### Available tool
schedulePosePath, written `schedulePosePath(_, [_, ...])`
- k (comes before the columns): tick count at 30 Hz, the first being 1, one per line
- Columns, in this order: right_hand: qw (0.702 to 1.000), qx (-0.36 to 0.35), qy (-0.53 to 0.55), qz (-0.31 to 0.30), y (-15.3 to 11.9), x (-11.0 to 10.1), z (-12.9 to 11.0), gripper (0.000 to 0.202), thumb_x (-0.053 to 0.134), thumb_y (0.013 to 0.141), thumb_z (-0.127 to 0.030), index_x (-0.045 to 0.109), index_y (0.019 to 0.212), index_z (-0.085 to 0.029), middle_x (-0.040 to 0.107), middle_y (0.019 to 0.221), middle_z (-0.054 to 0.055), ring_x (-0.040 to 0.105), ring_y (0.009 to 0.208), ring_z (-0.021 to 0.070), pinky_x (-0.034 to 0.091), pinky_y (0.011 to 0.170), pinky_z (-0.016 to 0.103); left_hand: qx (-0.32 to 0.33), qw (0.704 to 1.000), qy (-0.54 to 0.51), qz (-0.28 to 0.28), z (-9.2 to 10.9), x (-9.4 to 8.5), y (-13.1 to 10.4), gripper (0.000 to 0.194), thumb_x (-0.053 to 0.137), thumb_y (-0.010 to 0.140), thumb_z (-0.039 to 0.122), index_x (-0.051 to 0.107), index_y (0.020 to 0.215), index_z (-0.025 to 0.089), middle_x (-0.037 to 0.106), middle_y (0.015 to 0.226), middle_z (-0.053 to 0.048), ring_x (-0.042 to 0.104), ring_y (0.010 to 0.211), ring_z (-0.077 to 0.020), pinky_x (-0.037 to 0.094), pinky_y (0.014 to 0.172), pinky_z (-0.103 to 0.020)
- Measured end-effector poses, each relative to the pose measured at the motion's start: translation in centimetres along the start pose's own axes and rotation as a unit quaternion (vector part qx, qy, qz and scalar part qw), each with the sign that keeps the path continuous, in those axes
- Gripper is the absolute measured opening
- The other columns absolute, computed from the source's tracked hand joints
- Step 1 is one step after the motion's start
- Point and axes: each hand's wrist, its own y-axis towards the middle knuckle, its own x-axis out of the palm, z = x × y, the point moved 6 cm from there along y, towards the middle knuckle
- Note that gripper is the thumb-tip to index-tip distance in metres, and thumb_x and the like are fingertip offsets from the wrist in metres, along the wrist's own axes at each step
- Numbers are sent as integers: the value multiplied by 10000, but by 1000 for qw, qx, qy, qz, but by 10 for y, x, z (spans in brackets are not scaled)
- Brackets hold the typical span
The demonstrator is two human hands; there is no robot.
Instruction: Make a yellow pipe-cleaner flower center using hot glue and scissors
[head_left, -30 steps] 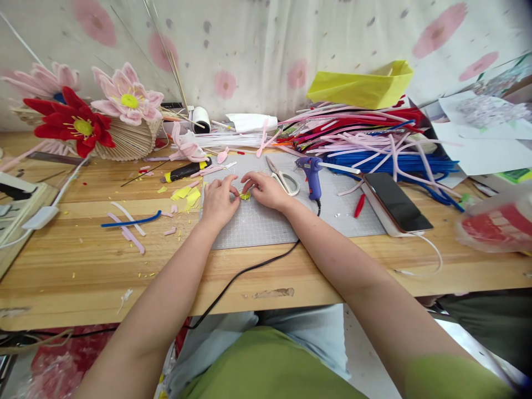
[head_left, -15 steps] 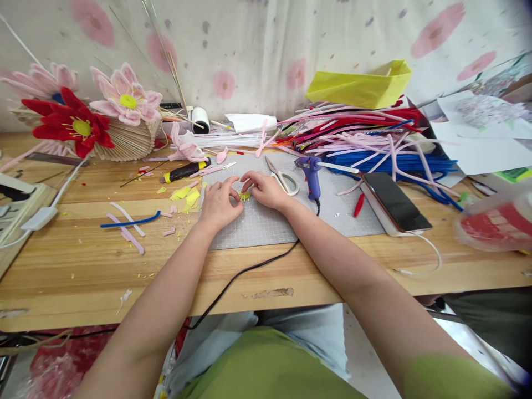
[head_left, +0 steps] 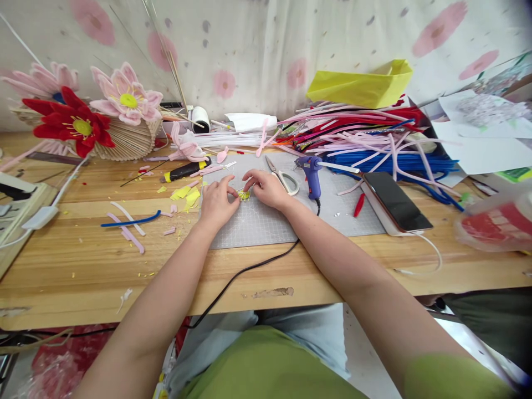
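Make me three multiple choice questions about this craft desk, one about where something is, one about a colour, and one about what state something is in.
1. Where do the scissors lie?
A. On the grey mat, just right of the right hand
B. On the phone
C. Beside the red flower

2. What colour is the glue gun?
A. Green
B. Purple
C. Orange

3. What are the two hands doing?
A. Both rest flat and apart on bare wood
B. The left hand lifts the knife
C. The left hand and right hand pinch a small yellow piece between them

Answers:
1. A, they lie on the mat between the right hand and the glue gun.
2. B, its body is purple, with a black cord running off it.
3. C, the fingertips of both hands meet at the yellow piece on the mat.
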Motion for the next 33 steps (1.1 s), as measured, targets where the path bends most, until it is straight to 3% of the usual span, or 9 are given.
schedulePosePath(15, [1000,-15,-5,-6,-1,2,0,450,375,634,17,561,985,-194,731,818,-14,586,927,183,415,873,308,-9,1000,13,-2,-4,-3,0,530,610,723,179,495,1241,196,718,841,-22,587,992,-257,345,948,-426])
schedulePosePath(24, [999,12,42,22,-2,-2,1,451,363,650,1,553,1010,-194,719,837,-21,618,796,143,429,842,304,-9,1000,9,8,-1,-8,-1,563,575,694,147,482,1246,207,714,883,-23,580,977,-253,348,960,-434])
schedulePosePath(29, [997,51,32,47,1,-9,9,441,365,678,-21,548,1026,-222,712,852,-19,625,814,152,441,819,313,-23,997,-29,68,-5,-17,-1,601,496,628,37,482,1205,203,691,851,-24,578,923,-235,359,965,-435])
schedulePosePath(33, [999,37,-9,-1,3,-12,15,404,438,682,-45,540,1032,-218,709,925,1,607,858,166,438,795,316,-72,977,-45,196,-15,-33,-5,640,461,616,5,430,1221,210,626,937,-44,571,975,-220,383,972,-436])
